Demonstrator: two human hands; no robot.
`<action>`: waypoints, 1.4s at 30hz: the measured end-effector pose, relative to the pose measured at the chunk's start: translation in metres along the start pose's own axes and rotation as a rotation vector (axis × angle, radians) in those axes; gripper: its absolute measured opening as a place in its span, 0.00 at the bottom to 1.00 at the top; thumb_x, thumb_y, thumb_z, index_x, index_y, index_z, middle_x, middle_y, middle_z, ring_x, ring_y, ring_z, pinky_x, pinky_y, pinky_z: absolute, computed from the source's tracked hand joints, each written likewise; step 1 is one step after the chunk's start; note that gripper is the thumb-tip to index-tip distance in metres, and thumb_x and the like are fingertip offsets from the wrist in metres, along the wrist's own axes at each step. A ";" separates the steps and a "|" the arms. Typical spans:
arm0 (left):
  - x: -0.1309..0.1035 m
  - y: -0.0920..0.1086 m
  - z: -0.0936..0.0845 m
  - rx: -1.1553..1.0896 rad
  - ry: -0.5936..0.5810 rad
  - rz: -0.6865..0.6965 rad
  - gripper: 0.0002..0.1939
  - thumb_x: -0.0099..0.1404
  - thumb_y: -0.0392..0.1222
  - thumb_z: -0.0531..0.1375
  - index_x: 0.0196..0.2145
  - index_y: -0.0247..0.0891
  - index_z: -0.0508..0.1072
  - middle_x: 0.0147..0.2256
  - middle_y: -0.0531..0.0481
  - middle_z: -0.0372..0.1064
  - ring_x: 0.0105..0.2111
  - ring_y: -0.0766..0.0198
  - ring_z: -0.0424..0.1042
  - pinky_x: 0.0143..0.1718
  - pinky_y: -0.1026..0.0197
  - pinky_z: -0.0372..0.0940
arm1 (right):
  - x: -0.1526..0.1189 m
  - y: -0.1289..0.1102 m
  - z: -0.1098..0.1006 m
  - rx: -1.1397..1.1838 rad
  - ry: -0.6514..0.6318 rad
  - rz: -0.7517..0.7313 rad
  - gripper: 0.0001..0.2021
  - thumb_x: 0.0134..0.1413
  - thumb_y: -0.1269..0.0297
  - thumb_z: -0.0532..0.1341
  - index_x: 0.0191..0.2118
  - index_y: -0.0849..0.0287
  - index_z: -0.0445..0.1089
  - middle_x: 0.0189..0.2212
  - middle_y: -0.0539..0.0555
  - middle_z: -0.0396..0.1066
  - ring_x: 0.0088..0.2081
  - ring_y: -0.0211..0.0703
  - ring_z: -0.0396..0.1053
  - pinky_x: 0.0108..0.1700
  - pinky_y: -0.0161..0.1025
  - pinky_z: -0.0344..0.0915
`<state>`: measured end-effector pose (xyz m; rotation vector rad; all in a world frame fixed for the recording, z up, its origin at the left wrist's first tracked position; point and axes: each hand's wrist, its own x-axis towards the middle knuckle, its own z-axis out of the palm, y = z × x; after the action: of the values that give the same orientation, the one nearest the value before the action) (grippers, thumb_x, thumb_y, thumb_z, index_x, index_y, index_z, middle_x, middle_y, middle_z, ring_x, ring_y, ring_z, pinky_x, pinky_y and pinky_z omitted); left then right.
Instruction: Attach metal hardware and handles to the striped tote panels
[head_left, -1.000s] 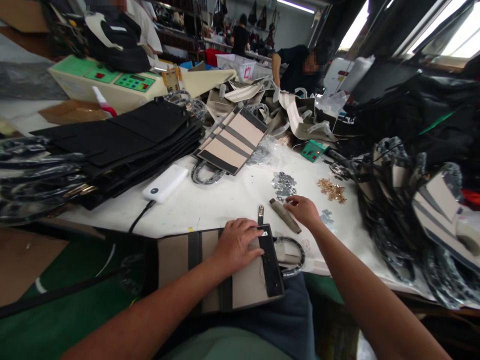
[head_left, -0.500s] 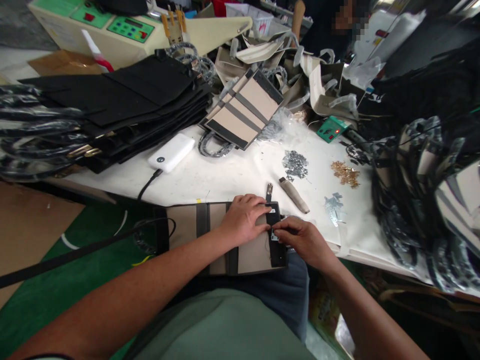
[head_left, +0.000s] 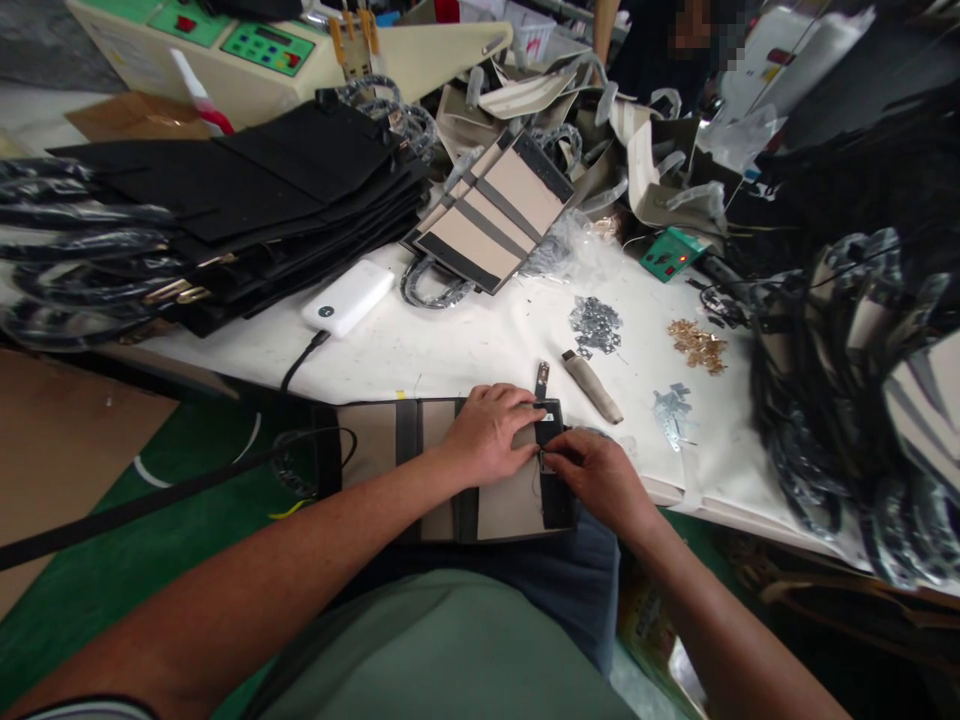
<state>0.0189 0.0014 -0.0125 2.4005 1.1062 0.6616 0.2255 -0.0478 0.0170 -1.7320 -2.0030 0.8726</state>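
A beige-lined bag panel [head_left: 510, 510] with black bands lies across my lap, against the table's front edge. My left hand [head_left: 491, 435] rests on it, fingers spread and stretched toward its black end strip [head_left: 556, 505]. A small pale piece [head_left: 549, 417] shows on that strip by my left fingertips. My right hand [head_left: 596, 468] is closed in a pinch over a small metal plate [head_left: 547, 463] on the same strip, partly hidden by the fingers. A short strap with a metal end [head_left: 541, 378] sticks out beyond the panel.
On the white table [head_left: 480, 345] lie a cloth-wrapped tool [head_left: 592, 387], dark metal plates [head_left: 595, 326], gold pieces [head_left: 697, 347] and silver plates [head_left: 673, 412]. A white power bank [head_left: 349, 298] has a cable. Black bag pieces [head_left: 285, 180] are stacked left; more bags [head_left: 817, 400] stand right.
The view has shifted slightly. My right fingers have moved a little over the small metal plate, covering more of it. My left hand stays in place on the panel.
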 end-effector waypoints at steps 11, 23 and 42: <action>-0.001 0.002 0.001 -0.007 0.018 0.005 0.25 0.59 0.48 0.67 0.55 0.44 0.76 0.57 0.45 0.70 0.58 0.47 0.66 0.59 0.42 0.59 | -0.021 0.022 0.018 0.044 0.141 -0.131 0.11 0.67 0.58 0.60 0.47 0.52 0.78 0.37 0.57 0.74 0.41 0.49 0.73 0.45 0.47 0.71; -0.001 0.001 0.002 -0.003 0.017 0.015 0.26 0.59 0.48 0.68 0.55 0.44 0.75 0.57 0.45 0.70 0.58 0.47 0.66 0.60 0.42 0.58 | -0.023 0.019 0.008 0.043 0.079 -0.124 0.08 0.64 0.59 0.63 0.45 0.51 0.78 0.38 0.55 0.74 0.41 0.49 0.73 0.45 0.46 0.71; 0.008 0.001 -0.002 0.154 0.004 0.023 0.11 0.75 0.42 0.56 0.49 0.48 0.79 0.51 0.50 0.75 0.50 0.54 0.69 0.46 0.47 0.57 | 0.099 0.049 -0.035 -0.139 0.378 0.023 0.18 0.59 0.52 0.62 0.49 0.57 0.75 0.45 0.59 0.74 0.46 0.53 0.70 0.51 0.50 0.66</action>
<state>0.0233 0.0079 -0.0087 2.5459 1.1718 0.6083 0.2650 0.0593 -0.0014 -1.8345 -1.8267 0.3799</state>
